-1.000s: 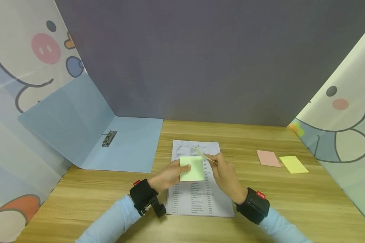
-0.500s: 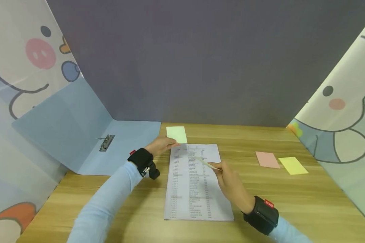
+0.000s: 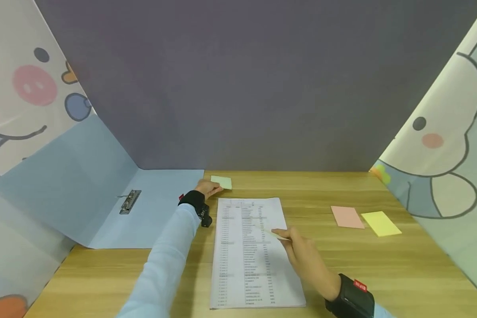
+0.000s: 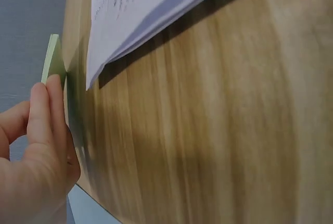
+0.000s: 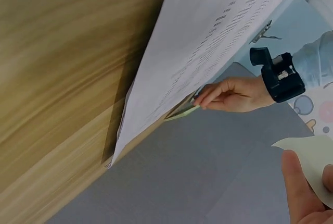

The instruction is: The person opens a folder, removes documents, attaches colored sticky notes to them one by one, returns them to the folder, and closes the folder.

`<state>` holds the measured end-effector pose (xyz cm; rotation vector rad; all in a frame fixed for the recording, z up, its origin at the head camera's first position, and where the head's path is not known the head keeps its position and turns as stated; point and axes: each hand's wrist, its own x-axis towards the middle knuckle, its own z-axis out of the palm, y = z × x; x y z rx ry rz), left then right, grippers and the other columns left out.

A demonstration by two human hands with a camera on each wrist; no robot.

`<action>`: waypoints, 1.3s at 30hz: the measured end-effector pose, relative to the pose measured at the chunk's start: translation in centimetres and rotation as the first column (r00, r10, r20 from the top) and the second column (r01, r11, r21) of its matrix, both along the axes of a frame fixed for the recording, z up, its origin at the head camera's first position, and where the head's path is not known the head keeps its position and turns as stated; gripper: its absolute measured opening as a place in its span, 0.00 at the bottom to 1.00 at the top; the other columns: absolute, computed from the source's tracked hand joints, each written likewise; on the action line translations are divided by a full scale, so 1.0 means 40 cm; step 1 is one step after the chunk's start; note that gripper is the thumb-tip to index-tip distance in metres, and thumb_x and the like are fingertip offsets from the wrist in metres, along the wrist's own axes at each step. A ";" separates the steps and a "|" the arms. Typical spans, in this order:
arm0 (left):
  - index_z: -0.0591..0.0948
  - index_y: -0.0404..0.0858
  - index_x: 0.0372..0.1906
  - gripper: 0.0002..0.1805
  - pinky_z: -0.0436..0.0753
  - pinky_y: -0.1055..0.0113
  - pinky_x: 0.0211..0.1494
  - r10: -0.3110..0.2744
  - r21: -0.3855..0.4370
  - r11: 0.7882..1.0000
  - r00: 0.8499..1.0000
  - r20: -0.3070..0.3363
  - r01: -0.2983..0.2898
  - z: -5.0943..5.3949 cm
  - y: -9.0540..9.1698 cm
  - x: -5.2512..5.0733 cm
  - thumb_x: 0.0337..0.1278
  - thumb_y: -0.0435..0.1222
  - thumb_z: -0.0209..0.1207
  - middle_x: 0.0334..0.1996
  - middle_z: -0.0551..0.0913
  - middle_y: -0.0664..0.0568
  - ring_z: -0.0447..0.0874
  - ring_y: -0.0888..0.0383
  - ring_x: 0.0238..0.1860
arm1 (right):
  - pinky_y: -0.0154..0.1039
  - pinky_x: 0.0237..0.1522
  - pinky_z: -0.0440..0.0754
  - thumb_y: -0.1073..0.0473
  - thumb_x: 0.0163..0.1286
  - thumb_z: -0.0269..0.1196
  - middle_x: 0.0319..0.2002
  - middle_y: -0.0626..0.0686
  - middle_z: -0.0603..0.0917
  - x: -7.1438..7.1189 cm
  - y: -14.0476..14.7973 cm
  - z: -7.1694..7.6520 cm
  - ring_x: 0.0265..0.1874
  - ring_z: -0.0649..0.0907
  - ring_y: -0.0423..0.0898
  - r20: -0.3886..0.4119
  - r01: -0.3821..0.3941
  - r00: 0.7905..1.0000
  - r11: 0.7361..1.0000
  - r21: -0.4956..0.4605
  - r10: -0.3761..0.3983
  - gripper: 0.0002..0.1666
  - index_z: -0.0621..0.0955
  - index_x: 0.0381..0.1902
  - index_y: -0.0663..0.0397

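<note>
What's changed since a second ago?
The left hand carried the square green paper pad forward and left from above the white printed sheets, still gripping it. The right hand still pinches a thin green paper slip. The blue folder, pink square pad and yellow square pad stayed put.

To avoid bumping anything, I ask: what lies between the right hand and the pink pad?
In the head view, only bare table shows between the right hand and the pink pad.

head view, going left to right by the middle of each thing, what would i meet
Blue folder, left hand, pale green sticky-note pad, printed sheets, pale sticky note, right hand, pink sticky notes, yellow sticky notes
</note>
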<state>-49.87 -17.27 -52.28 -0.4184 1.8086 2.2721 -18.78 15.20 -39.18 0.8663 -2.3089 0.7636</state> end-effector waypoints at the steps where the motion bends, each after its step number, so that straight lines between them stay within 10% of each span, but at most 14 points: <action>1: 0.59 0.23 0.62 0.33 0.80 0.65 0.48 0.023 0.003 1.000 1.000 0.012 -0.024 -0.008 -0.002 0.000 0.49 0.20 0.56 0.58 0.64 0.30 0.79 0.43 0.49 | 0.16 0.21 0.64 0.79 0.52 0.60 0.40 0.52 0.86 0.002 0.001 -0.001 0.29 0.84 0.40 0.004 -0.009 1.000 1.000 0.003 0.009 0.18 0.71 0.38 0.58; 7: 0.68 0.26 0.39 0.15 0.82 0.63 0.41 0.024 -0.007 1.000 0.999 -0.026 -0.024 0.009 -0.012 0.039 0.42 0.17 0.56 0.58 0.61 0.30 0.81 0.43 0.43 | 0.18 0.23 0.67 0.79 0.52 0.59 0.41 0.53 0.85 0.001 0.001 -0.007 0.28 0.82 0.37 0.021 -0.053 0.998 0.999 0.007 0.052 0.18 0.70 0.38 0.59; 13: 0.57 0.29 0.52 0.18 0.70 0.63 0.50 -0.002 -0.159 0.987 1.000 0.023 0.005 0.307 0.104 0.278 0.57 0.21 0.43 0.72 0.38 0.38 0.59 0.45 0.66 | 0.19 0.22 0.66 0.77 0.56 0.58 0.42 0.54 0.85 -0.008 -0.001 -0.012 0.31 0.84 0.41 0.068 -0.062 0.996 0.998 -0.004 0.063 0.15 0.71 0.39 0.59; 15: 0.52 0.28 0.63 0.26 0.68 0.63 0.53 -0.010 -0.177 0.984 1.000 0.029 0.015 0.345 0.119 0.308 0.58 0.22 0.41 0.72 0.36 0.38 0.49 0.46 0.70 | 0.19 0.20 0.66 0.77 0.57 0.57 0.42 0.54 0.85 -0.010 -0.002 -0.014 0.27 0.82 0.38 0.077 -0.061 0.995 0.998 0.000 0.061 0.15 0.71 0.40 0.59; 18: 0.51 0.29 0.66 0.31 0.71 0.66 0.57 -0.030 -0.183 0.983 1.000 0.001 0.029 0.330 0.111 0.302 0.58 0.24 0.45 0.72 0.38 0.39 0.45 0.47 0.71 | 0.20 0.19 0.65 0.77 0.57 0.58 0.42 0.54 0.85 -0.013 -0.003 -0.016 0.23 0.78 0.33 0.083 -0.058 0.995 0.998 0.000 0.058 0.15 0.71 0.39 0.58; 23: 0.45 0.36 0.71 0.42 0.76 0.63 0.55 -0.064 -0.178 0.982 0.998 -0.017 0.060 0.176 0.052 0.175 0.56 0.30 0.55 0.72 0.44 0.43 0.54 0.48 0.69 | 0.21 0.21 0.68 0.75 0.57 0.60 0.42 0.53 0.85 -0.017 -0.005 -0.020 0.25 0.80 0.36 0.085 -0.054 0.995 0.998 0.012 0.053 0.15 0.71 0.39 0.57; 27: 0.51 0.37 0.70 0.39 0.74 0.62 0.58 -0.192 -0.229 0.959 0.977 -0.091 0.167 0.149 0.018 0.169 0.57 0.35 0.57 0.72 0.48 0.45 0.59 0.50 0.68 | 0.26 0.29 0.77 0.74 0.58 0.60 0.43 0.54 0.85 -0.023 -0.009 -0.019 0.38 0.84 0.46 0.093 -0.080 0.993 0.997 0.012 0.079 0.15 0.70 0.39 0.56; 31: 0.56 0.33 0.68 0.34 0.72 0.59 0.60 -0.328 -0.336 0.907 0.927 -0.182 0.255 0.225 0.036 0.247 0.60 0.37 0.54 0.69 0.56 0.40 0.63 0.46 0.65 | 0.30 0.32 0.80 0.74 0.59 0.59 0.44 0.55 0.84 -0.030 -0.013 -0.014 0.38 0.84 0.46 0.116 -0.103 0.988 0.995 0.009 0.101 0.14 0.70 0.40 0.57; 36: 0.58 0.28 0.66 0.27 0.69 0.57 0.63 -0.468 -0.430 0.828 0.866 -0.178 0.359 0.383 0.110 0.417 0.64 0.33 0.47 0.62 0.64 0.32 0.67 0.41 0.61 | 0.36 0.37 0.82 0.74 0.56 0.62 0.44 0.54 0.84 -0.038 -0.015 -0.011 0.42 0.84 0.49 0.093 -0.088 0.992 0.995 0.053 0.083 0.14 0.73 0.38 0.57; 39: 0.63 0.28 0.63 0.25 0.73 0.58 0.59 -0.539 -0.447 0.784 0.830 -0.146 0.430 0.406 0.127 0.469 0.63 0.33 0.49 0.58 0.70 0.32 0.72 0.43 0.58 | 0.37 0.41 0.81 0.73 0.53 0.64 0.44 0.54 0.84 -0.043 -0.015 -0.012 0.43 0.84 0.49 0.027 -0.098 0.995 0.991 0.087 0.096 0.14 0.76 0.36 0.57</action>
